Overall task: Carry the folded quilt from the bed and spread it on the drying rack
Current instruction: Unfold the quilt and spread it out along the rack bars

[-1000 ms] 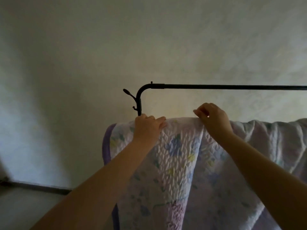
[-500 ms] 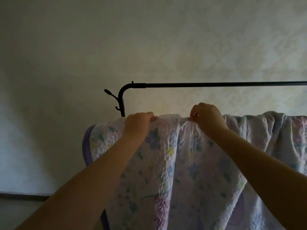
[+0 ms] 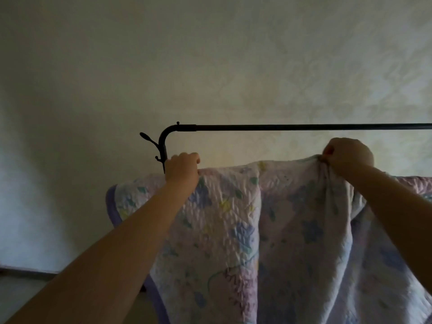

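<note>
The floral quilt (image 3: 233,230) is hanging below the drying rack's black top bar (image 3: 304,127), its upper edge now stretching wider than half a second ago. The left hand (image 3: 182,169) is clenching that edge beside the rack's corner post, while the right hand (image 3: 348,153), having moved farther right, is pinching a bunched fold against the patterned wall (image 3: 233,66).

One head-worn camera looks forward, tilted slightly upward, at a pale patterned wall (image 3: 304,66). It sits close, within arm's reach of the thin black metal rack bar (image 3: 304,127).

The quilt (image 3: 233,218) is soft, puckered, stitched cloth; the drying rack (image 3: 304,127) is smooth, dark matt metal.
</note>
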Action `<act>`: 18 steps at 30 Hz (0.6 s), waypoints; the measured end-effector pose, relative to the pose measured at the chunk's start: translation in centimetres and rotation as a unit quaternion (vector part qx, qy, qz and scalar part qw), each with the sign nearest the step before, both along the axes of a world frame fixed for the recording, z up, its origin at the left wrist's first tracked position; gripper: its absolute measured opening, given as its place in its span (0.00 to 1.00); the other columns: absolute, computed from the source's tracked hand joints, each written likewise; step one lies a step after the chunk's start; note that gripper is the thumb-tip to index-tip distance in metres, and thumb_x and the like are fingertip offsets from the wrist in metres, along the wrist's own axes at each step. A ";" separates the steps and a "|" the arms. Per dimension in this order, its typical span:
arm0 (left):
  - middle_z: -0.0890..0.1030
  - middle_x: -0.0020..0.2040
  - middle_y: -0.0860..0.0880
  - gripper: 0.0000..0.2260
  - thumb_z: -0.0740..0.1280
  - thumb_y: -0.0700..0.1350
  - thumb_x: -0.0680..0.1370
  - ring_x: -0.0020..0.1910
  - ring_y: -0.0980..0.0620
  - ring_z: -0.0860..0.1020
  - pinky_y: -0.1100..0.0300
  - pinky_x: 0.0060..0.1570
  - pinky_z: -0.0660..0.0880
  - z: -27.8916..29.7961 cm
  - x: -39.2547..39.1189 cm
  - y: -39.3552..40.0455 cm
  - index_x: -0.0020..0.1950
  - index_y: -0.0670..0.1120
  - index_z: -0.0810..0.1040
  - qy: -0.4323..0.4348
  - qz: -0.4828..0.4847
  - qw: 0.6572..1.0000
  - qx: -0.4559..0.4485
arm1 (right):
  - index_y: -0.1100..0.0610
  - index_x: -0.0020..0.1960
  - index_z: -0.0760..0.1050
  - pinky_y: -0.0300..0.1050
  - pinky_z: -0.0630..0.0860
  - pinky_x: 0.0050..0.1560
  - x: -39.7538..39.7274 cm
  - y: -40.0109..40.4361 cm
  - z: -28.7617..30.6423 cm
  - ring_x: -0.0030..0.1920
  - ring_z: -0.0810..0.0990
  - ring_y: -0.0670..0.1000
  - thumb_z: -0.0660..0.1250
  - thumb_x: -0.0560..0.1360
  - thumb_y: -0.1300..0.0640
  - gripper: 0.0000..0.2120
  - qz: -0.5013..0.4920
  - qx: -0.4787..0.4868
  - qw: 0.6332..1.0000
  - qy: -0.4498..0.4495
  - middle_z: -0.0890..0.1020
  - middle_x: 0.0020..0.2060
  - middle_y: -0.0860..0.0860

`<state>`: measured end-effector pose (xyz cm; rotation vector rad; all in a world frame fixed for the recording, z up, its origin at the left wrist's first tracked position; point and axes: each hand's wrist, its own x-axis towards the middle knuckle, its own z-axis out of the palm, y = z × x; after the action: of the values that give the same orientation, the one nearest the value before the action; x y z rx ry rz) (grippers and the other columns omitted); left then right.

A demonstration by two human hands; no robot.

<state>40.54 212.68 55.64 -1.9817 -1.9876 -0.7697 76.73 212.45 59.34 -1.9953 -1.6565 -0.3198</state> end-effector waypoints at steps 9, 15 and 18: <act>0.82 0.43 0.46 0.19 0.51 0.60 0.81 0.42 0.44 0.79 0.55 0.43 0.68 -2.7 8.1 -2.1 0.51 0.48 0.74 0.104 -0.122 0.987 0.015 | 0.49 0.56 0.81 0.46 0.73 0.52 0.4 -1.1 -1.6 0.52 0.80 0.52 0.64 0.78 0.51 0.10 0.124 -0.038 0.992 -0.003 0.83 0.53 0.50; 0.79 0.52 0.41 0.10 0.58 0.44 0.82 0.50 0.40 0.78 0.52 0.46 0.71 -1.8 10.9 -2.2 0.56 0.41 0.75 0.039 -0.082 0.996 -0.020 | 0.53 0.48 0.81 0.42 0.71 0.45 5.0 -3.8 -2.6 0.45 0.79 0.49 0.69 0.75 0.50 0.07 0.179 0.012 0.976 0.125 0.82 0.42 0.47; 0.80 0.51 0.41 0.12 0.59 0.35 0.78 0.47 0.40 0.78 0.50 0.45 0.74 -2.1 13.2 -3.4 0.60 0.44 0.73 0.027 -0.121 0.992 0.023 | 0.51 0.55 0.80 0.44 0.73 0.52 6.9 -4.7 -3.3 0.51 0.79 0.51 0.72 0.73 0.50 0.12 0.222 -0.039 0.972 0.066 0.81 0.49 0.49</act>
<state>53.70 209.30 53.55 -2.2170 -1.7046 -0.7968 83.64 207.70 56.04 -1.5965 -1.9868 0.0428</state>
